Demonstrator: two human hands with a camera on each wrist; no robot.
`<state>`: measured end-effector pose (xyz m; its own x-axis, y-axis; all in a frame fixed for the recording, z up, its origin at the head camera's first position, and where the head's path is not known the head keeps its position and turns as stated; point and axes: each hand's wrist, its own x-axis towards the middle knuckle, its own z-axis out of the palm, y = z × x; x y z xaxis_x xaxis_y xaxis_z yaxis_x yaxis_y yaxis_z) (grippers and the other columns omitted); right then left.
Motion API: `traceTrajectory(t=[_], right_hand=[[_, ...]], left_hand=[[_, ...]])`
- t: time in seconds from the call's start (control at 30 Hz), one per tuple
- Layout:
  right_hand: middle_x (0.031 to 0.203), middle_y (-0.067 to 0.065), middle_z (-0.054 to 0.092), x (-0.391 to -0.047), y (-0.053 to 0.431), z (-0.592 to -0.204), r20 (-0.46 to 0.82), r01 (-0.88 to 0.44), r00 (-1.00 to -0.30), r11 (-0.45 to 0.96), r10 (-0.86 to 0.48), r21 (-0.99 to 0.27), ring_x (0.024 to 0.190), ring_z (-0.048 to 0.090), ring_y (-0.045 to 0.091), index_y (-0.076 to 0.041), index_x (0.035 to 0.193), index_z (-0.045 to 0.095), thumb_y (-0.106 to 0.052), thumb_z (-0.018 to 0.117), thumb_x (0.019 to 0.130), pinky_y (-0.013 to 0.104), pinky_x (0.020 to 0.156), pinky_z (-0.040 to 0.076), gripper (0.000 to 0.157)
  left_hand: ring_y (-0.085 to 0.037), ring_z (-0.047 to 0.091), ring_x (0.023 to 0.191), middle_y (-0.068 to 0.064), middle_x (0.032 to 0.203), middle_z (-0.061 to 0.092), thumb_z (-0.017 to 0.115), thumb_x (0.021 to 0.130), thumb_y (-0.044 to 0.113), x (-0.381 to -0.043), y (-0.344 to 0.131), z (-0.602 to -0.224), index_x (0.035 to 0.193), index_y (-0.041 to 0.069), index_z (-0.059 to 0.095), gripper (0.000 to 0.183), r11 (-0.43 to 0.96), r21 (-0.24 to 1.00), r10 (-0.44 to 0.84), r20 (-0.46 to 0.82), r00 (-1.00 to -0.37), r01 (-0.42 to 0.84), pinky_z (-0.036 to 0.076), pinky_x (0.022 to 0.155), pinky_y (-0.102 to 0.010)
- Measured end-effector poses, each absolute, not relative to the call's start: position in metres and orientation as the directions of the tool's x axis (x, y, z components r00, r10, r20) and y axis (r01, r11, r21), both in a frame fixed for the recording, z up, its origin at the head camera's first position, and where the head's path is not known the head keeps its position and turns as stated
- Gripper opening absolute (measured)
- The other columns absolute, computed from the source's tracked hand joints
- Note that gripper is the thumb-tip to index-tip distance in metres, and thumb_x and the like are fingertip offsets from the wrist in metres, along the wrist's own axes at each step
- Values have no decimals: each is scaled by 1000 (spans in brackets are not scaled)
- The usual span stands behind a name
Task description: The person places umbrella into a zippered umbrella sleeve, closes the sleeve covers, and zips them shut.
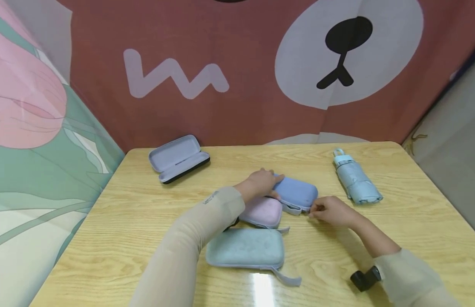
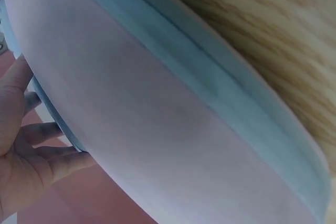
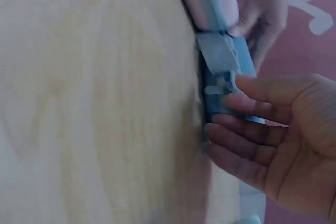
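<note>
A blue zippered case [image 1: 298, 192] lies mid-table. My left hand [image 1: 259, 183] holds its left end, thumb at the front and fingers at the back. At the case's front right corner, my right hand [image 1: 333, 211] pinches the small zipper pull [image 3: 212, 90] between thumb and index finger, the other fingers loosely curled. A wide grey strap [image 3: 218, 53] sticks out along the zipper side. Under my left wrist lies a pink case [image 1: 265, 211], which fills most of the left wrist view. Nearer to me is a mint-green case [image 1: 246, 248] with a grey strap.
An open glasses case [image 1: 183, 164] with a grey lining stands at the back left. At the back right lies a folded light-blue umbrella [image 1: 358, 181]. The wooden table [image 1: 118, 238] ends at a printed curtain [image 1: 245, 115] behind.
</note>
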<state>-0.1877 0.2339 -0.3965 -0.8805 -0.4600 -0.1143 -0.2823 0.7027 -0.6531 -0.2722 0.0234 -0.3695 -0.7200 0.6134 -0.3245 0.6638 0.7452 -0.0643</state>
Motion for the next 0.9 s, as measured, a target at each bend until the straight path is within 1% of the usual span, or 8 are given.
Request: traceTrajectory(t=[0.17,0.27,0.33,0.43,0.5,0.67,0.77,0.9], right_hand=[[71,-2,55,-192,250,-389,-147,-251,-885,718,-442,-649,62,48,11,-4,82,59,-13,59,81,27,54,40,9],[83,7,58,-196,264,-384,-122,-223,-917,741,-380,-633,75,53,21,3,93,57,-13,57,83,34,62,44,19],[88,15,58,-199,273,-381,-88,-208,-941,764,-327,-611,82,54,28,8,99,55,-14,56,84,39,67,44,26],[98,27,53,-204,285,-378,-52,-179,-965,789,-258,-588,90,49,39,13,106,50,-16,55,85,46,71,42,36],[103,32,49,-207,291,-378,-40,-155,-975,800,-218,-580,94,46,44,14,109,47,-17,55,85,49,73,41,40],[109,37,38,-212,302,-382,0,-95,-993,823,-115,-560,99,35,50,16,114,42,-15,53,85,57,74,35,44],[114,40,30,-214,305,-385,4,-50,-998,828,-57,-559,104,25,54,16,118,37,-17,53,84,60,75,32,50],[116,42,24,-216,308,-390,-16,14,-1000,832,6,-555,105,20,55,15,120,32,-23,54,84,58,73,32,57]], left_hand=[[-33,37,115,-10,132,35,51,73,58,-271,25,-369,138,25,23,78,734,-70,626,-317,-712,676,39,86,-38],[-30,37,115,-10,133,34,51,73,57,-269,26,-368,137,25,23,78,723,-65,638,-317,-701,688,40,84,-36],[-29,35,117,-9,135,32,51,73,58,-269,27,-369,138,26,22,78,721,-59,640,-325,-696,691,39,85,-36],[-28,32,119,-8,136,29,49,73,58,-268,30,-369,138,27,21,78,716,-63,641,-338,-689,696,39,86,-35],[-29,31,120,-8,137,29,49,73,59,-268,31,-369,138,27,20,78,710,-68,642,-346,-685,700,37,88,-36],[-32,30,121,-8,137,29,49,73,60,-266,35,-367,138,28,20,78,693,-60,660,-349,-665,719,34,92,-36],[-31,30,120,-8,137,29,50,73,60,-264,38,-366,138,28,21,78,683,-56,670,-349,-655,728,35,91,-35],[-30,30,120,-8,138,27,50,72,60,-261,42,-366,138,29,20,78,673,-64,675,-354,-648,736,38,88,-34]])
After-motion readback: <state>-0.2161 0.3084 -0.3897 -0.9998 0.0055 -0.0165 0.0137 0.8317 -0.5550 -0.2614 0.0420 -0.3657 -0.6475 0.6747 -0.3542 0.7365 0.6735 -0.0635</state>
